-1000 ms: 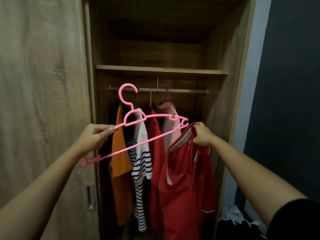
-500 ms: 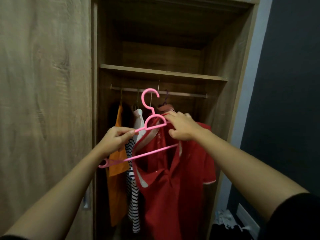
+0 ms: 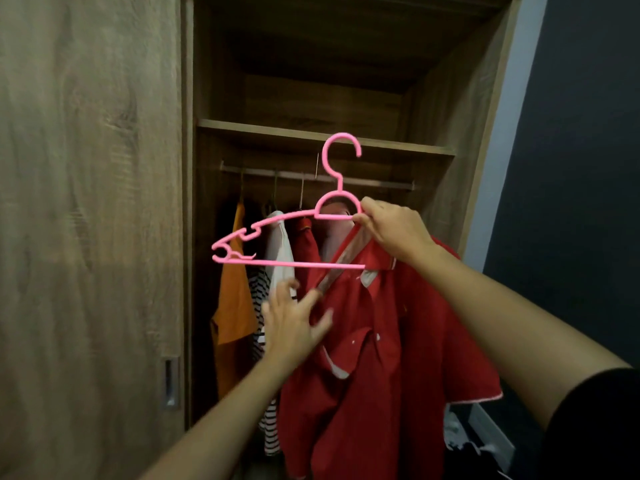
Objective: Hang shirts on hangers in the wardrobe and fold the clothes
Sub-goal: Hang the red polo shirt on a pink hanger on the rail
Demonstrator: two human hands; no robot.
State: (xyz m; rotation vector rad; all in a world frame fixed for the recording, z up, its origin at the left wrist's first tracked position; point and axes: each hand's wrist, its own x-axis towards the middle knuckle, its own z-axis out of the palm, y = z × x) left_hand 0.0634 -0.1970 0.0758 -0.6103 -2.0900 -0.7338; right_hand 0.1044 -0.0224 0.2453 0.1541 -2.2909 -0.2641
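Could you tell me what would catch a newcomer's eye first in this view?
The bright pink hanger stands out, raised before the open wardrobe with its left half bare; the right hand pinches it just below the hook. A red shirt hangs from its right side and fills the lower middle, while the left hand, fingers spread and blurred, is at the shirt's front edge.

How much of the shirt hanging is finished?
Done: an orange shirt and a striped shirt hang on the rail. In hand: the right hand pinches the pink hanger, half inside the red shirt; the open left hand reaches for it. Left: cover the bare hanger arm, hook it on the rail.
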